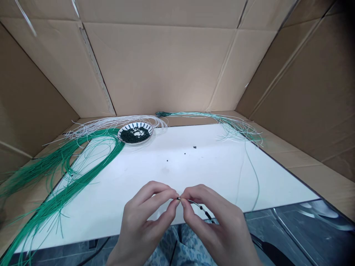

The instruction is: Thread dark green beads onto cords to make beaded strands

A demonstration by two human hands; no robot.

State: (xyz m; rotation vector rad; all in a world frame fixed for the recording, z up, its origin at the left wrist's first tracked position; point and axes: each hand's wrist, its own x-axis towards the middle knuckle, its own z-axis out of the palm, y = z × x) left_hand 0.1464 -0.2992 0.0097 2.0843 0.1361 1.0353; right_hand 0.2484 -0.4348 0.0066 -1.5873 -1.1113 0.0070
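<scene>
Above the front edge of the white table my hands meet fingertip to fingertip. My left hand [146, 220] is closed in a pinch on a tiny dark bead [178, 198]. Thumb and forefinger of my right hand [219, 221] pinch a thin cord beside that bead. From this grip the cord strung with black beads [205, 212] curves down to the right, and its far end is hidden behind my right hand. Farther back stands a striped dish [119, 136] holding many small dark beads [129, 136].
A large bundle of green strands [91, 173] spreads over the left side. Behind the dish lie white strands [111, 121]. A bundle of pale green strands [235, 127] lies at the back right. Loose beads [195, 147] dot the white table [172, 173]. Cardboard walls [166, 66] enclose the table.
</scene>
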